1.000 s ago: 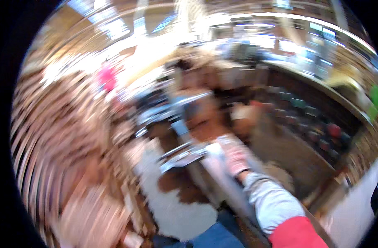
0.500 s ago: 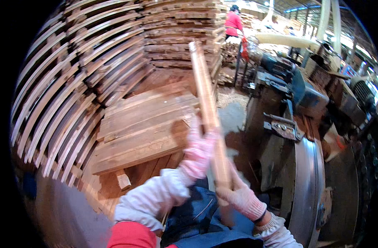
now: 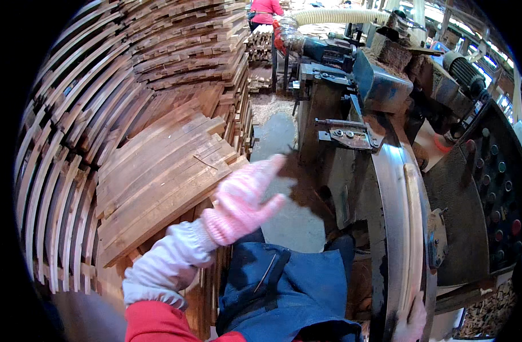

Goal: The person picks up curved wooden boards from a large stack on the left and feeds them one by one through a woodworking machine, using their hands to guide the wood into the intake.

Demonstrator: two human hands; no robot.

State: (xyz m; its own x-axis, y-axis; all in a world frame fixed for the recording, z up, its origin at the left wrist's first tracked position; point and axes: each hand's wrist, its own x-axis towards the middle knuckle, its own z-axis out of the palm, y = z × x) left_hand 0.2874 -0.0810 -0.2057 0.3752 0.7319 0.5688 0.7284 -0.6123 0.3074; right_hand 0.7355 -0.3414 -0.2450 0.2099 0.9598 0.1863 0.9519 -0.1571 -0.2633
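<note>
A narrow wooden strip lies lengthwise on the metal bed of a woodworking machine on my right. My right hand, in a pale knitted glove, grips the strip's near end at the lower edge of the view; part of that hand is blurred. In front of my body, my left hand hangs in the air in a pink and white glove, thumb and fingers apart, holding nothing. Just beyond its wrist is a low stack of flat boards.
Tall stacks of boards curve along the left and back. A metal guide bracket and a blue housing sit on the machine. Far right stands a button panel. Another person in red is in the distance.
The strip has gone from upright in front of me, between both hands, down onto the machine bed at right. My left hand has let go, while my view has turned right.
</note>
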